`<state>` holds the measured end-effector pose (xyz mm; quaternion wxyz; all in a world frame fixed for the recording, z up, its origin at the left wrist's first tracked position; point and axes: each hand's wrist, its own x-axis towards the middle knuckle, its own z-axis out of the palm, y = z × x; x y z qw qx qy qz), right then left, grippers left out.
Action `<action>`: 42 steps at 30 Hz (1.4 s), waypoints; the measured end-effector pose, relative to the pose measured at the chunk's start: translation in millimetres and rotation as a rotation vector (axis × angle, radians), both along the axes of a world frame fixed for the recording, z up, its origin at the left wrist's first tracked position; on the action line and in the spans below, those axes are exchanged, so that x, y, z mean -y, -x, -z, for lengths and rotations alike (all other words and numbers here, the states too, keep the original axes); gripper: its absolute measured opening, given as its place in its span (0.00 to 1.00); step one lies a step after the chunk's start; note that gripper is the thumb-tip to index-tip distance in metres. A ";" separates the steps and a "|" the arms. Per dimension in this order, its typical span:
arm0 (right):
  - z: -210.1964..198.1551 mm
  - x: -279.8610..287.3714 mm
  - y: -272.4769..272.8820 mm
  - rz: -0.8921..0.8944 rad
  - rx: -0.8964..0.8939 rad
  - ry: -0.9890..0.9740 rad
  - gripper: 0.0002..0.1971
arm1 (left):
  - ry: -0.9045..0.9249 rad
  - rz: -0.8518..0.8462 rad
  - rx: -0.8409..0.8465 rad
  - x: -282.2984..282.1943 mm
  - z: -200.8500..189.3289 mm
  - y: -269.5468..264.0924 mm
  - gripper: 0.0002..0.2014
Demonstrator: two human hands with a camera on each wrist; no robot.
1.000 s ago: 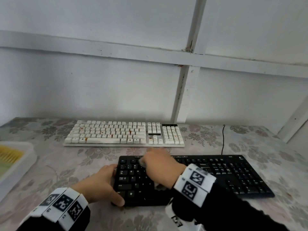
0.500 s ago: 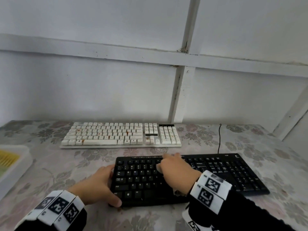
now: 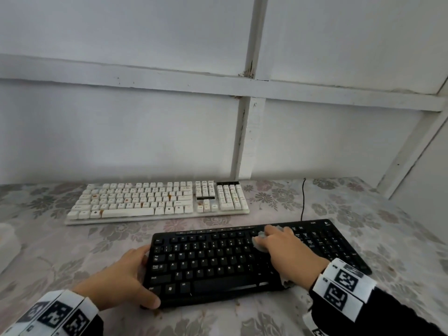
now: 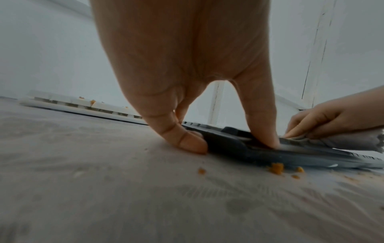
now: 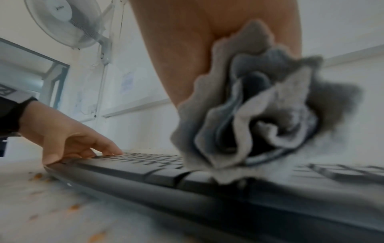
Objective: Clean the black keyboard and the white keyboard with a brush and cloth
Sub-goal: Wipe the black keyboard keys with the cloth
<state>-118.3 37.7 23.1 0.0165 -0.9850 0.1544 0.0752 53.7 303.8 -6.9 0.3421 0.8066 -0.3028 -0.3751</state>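
- Nearest, my left hand (image 3: 121, 282) grips the black keyboard's (image 3: 208, 263) left end on the bench (image 3: 72, 251).
- Midway, my right hand (image 3: 288, 253) pinches the bunched cloth (image 5: 255, 118), wiping its upper keys; I judge this keyboard partly done.
- Farthest, the white keyboard (image 3: 157, 200) looks stained and uncleaned.

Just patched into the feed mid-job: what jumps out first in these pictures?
The right hand presses a crumpled grey cloth onto the black keyboard at the front of the table, while the left hand grips its left end. Behind it lies the white keyboard, flecked with orange-brown stains. Orange crumbs dot the floral tablecloth by the black keyboard's near edge.
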 end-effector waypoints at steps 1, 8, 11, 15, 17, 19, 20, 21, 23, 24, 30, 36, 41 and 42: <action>-0.7 3.6 3.7 0.038 -0.008 0.008 0.20 | 0.005 0.001 -0.003 0.0 0.3 0.0 0.47; -31.9 3.0 -2.7 0.111 -0.039 0.042 0.20 | -0.029 0.010 0.044 -2.8 5.8 -3.3 0.50; -28.7 -21.3 -25.7 0.029 0.031 -0.106 0.21 | -0.023 0.005 0.038 -2.6 6.2 -3.4 0.49; -12.3 -58.9 -49.5 -0.156 -0.021 -0.144 0.19 | -0.017 0.007 0.042 -1.8 4.0 -2.0 0.47; -3.3 -56.3 -48.4 -0.190 -0.010 -0.120 0.15 | 0.001 0.002 0.029 -0.2 1.8 -1.1 0.44; 1.9 -43.1 -38.4 -0.194 0.027 -0.111 0.14 | 0.014 0.006 0.019 0.7 1.0 0.0 0.41; 4.4 -33.2 -31.4 -0.183 0.044 -0.104 0.13 | 0.015 0.006 0.018 1.2 1.2 0.2 0.39; 5.8 -23.2 -24.1 -0.151 0.046 -0.093 0.12 | 0.016 0.008 0.020 1.6 1.1 0.2 0.39; 6.0 -4.3 -10.3 -0.087 0.032 -0.047 0.13 | 0.027 0.004 0.014 2.2 1.3 0.3 0.39; 5.4 3.4 -4.6 -0.056 0.017 -0.019 0.13 | 0.026 -0.002 0.010 2.1 1.6 0.0 0.39; -25.4 6.0 -6.1 0.072 -0.106 0.064 0.20 | 0.009 -0.021 0.011 0.0 3.2 -1.1 0.42; -24.0 -55.5 -52.9 -0.137 -0.126 -0.116 0.24 | -0.003 -0.033 0.003 -1.1 6.2 -2.1 0.51; -12.9 -44.9 -34.4 -0.094 -0.039 -0.136 0.21 | 0.019 -0.043 -0.015 -0.3 0.9 1.3 0.46; -11.2 -34.9 -25.3 -0.059 -0.012 -0.138 0.19 | 0.019 -0.039 -0.018 -0.2 0.8 1.6 0.47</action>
